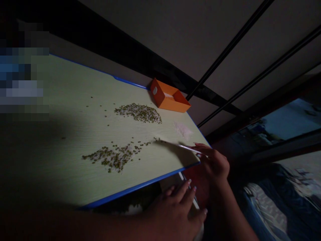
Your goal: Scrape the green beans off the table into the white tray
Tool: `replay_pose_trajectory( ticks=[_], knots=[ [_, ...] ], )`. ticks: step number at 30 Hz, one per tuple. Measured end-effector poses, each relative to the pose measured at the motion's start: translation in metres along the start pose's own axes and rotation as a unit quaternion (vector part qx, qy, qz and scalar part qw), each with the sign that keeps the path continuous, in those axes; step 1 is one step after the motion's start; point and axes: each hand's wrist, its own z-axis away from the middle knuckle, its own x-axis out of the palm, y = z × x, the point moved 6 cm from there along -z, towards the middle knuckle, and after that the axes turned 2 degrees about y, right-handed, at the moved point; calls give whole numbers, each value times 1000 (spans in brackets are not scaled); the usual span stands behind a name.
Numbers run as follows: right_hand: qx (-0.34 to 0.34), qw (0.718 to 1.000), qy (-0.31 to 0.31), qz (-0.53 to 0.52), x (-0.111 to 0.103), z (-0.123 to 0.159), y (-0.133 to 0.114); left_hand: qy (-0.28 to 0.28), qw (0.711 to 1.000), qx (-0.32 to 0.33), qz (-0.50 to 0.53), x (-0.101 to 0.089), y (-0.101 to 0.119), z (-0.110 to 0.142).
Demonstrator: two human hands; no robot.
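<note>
My right hand [215, 162], at the table's near right corner, pinches a thin white stick [192, 149]. Its far end points left toward a few small green beans; whether the tip touches them I cannot tell. My left hand [178, 207] is below the table's blue edge, fingers stretched out and apart, with nothing visible in it. On the pale green table [62, 170] lie two spread heaps of green beans mixed with whitish grains, a farther heap [137, 112] and a nearer heap [114, 157]. A small patch of white grains [183, 130] lies to the right.
An orange open box [173, 105] stands at the table's far edge, with something white inside. Single beans lie scattered on the left. Behind the table is a panelled wall [180, 40] with dark strips. Dark blue and striped cloth [271, 204] lies at lower right.
</note>
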Motion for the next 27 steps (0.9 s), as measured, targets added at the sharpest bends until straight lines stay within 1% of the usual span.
replay_pose_trajectory(
  ticks=[3, 8, 14, 18, 24, 27],
  knots=[
    [-3, 1000, 1, -18, -2, 5, -7, -10, 1000, -5, 13, 0, 1, -1],
    [-16, 1000, 9, -7, 6, 5, -12, -37, 999, -7, 19, 1, -1, -2],
    [-27, 997, 34, 57, 8, -3, -14, 4, 1000, 0, 11, -4, -1, -3],
    [-33, 996, 37, 80, 8, -6, -15, 13, 1000, 0, 2, -5, -1, -3],
    [-27, 998, 41, 42, 1, 5, -11, -15, 1000, -6, 13, 2, 0, -2],
    [-20, 999, 33, 23, -4, 11, -12, -13, 1000, -4, 12, 2, 1, -2]
  ],
)
